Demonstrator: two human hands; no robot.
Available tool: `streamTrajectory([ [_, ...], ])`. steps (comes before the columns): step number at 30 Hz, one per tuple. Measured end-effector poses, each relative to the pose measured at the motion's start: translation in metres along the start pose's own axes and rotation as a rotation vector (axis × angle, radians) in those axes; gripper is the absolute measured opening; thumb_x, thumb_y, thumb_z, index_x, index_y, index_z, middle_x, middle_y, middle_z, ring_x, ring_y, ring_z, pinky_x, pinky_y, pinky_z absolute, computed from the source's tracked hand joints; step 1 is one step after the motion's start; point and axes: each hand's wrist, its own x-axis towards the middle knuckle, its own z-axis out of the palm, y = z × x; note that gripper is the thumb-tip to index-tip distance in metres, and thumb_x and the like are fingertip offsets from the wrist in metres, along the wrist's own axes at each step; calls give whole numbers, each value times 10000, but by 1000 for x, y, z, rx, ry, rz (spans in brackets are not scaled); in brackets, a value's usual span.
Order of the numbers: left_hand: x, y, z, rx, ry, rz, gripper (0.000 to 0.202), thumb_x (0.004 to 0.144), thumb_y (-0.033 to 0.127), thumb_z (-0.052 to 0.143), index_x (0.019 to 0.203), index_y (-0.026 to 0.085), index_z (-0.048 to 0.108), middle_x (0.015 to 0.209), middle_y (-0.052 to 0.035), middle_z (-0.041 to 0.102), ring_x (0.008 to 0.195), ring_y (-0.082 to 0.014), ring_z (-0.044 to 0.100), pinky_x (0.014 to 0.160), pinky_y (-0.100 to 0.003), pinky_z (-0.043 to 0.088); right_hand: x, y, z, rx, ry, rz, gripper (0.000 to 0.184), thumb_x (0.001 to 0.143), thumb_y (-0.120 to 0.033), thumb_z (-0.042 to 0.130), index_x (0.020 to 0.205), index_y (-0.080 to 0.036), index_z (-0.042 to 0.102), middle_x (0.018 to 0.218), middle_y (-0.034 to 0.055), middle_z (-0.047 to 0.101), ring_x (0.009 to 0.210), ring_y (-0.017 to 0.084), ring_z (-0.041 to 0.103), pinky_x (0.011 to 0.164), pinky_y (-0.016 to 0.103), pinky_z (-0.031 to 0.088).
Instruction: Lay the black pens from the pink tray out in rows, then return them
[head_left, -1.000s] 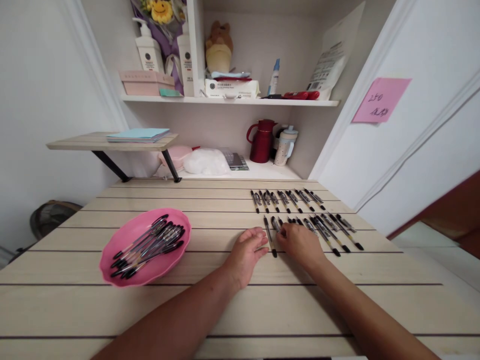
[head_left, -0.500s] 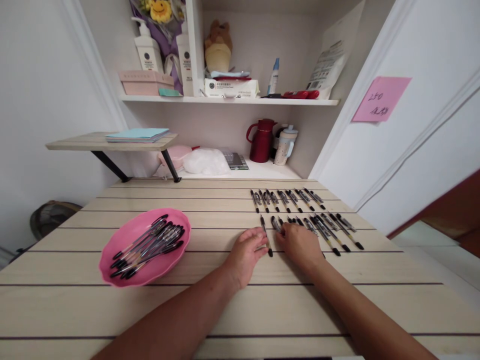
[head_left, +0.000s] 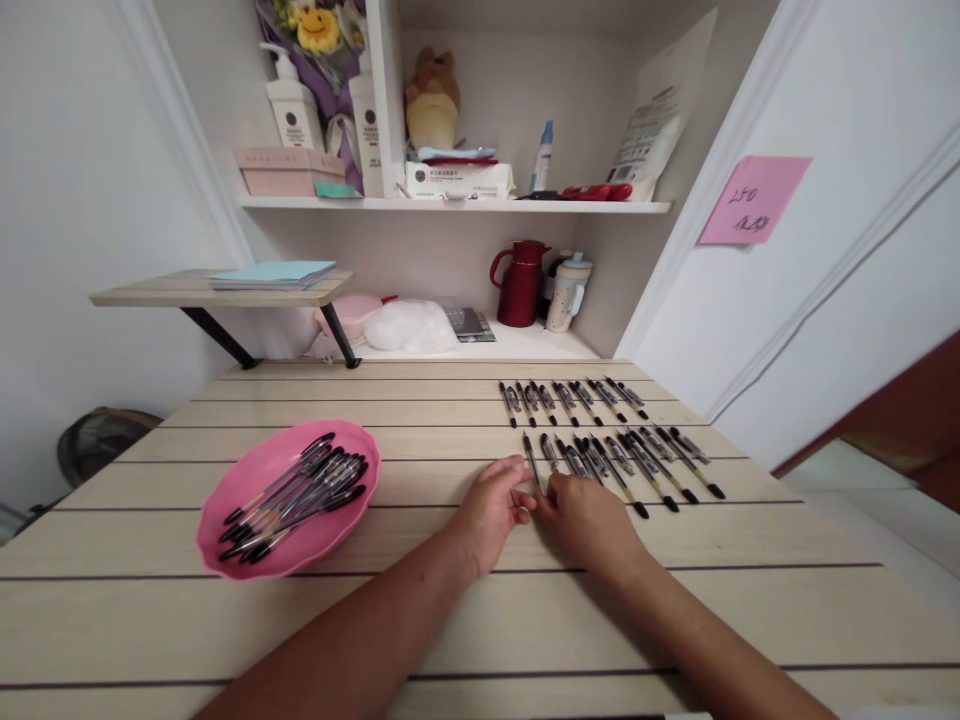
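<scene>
"Uncapped black pen (head_left: 531,460), lying where?"

"On the slatted tabletop (head_left: 420,415), between both hands, at the left end of the front row of pens (head_left: 646,468)."

"And with the right hand (head_left: 589,520)?"

"Narrow now, pinched at that pen's lower end. Half a second ago, farther right, over the caps and pens of the same row. Shifted left since, uncovering more of them."

"With the left hand (head_left: 491,512)?"

"Loosely curled, just beside the pen; touching or not, cannot tell. Drawn in more at the lower fingers than before."

"Counting?"

"In the back row, seven pens (head_left: 565,404), with loose caps alongside. In front, partly covered by the hand; cannot count exactly. In one pink scalloped bowl (head_left: 330,535), to the left, a heap overlapping too much to count."

"Beyond those?"

"On the lower shelf, one red vacuum jug (head_left: 521,285) and one speckled tumbler (head_left: 567,298). Above, one brown plush toy (head_left: 433,100) and one blue-capped bottle (head_left: 541,160). At the right, one pink sticky note (head_left: 756,200)."
</scene>
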Motion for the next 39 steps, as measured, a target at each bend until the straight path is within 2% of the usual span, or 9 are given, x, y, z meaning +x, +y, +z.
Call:
streamTrajectory([
  [11,-1,1,0,81,-34,-18,403,697,348,578,1047,166,495,1055,-117,537,544,-57,508,491,-198,307,0,12,6,13,18,62,295,808,-301,392,665,-170,614,688,97,670,654,202,619,526,263,296],
  [22,-1,1,-1,80,-33,-7,405,701,334,579,1054,150,504,1083,-132,521,561,-57,504,500,-202,306,0,18,4,19,12,94,306,801,-327,404,674,-170,634,686,108,667,639,201,605,524,264,302],
  [28,-1,2,-2,81,-30,5,425,683,354,605,1051,159,519,1058,-121,540,561,-60,513,498,-203,308,-2,20,3,29,64,84,312,812,-351,406,665,-172,614,663,97,660,627,197,602,511,261,281],
  [32,-1,-1,-3,99,-32,36,405,671,346,622,1020,161,531,1053,-110,550,564,-58,519,499,-199,322,-19,17,-2,55,129,11,271,823,-326,411,662,-182,575,655,67,652,598,179,592,486,257,237],
  [35,-3,-1,-1,171,-33,132,374,667,332,627,987,159,538,1017,-97,568,554,-61,516,506,-207,346,-42,6,0,109,152,-48,237,822,-285,421,640,-195,545,622,38,634,556,159,573,476,258,210],
  [37,-5,5,2,262,-20,225,343,682,322,608,974,156,539,972,-86,587,532,-59,500,509,-211,361,-58,-3,6,148,162,-88,224,824,-268,423,639,-203,532,616,22,625,545,150,564,478,259,204],
  [39,-8,20,6,380,8,310,320,700,315,580,973,153,542,923,-76,608,519,-58,488,522,-214,378,-70,-10,14,175,180,-123,210,834,-254,410,665,-210,527,636,11,623,543,144,560,481,262,200],
])
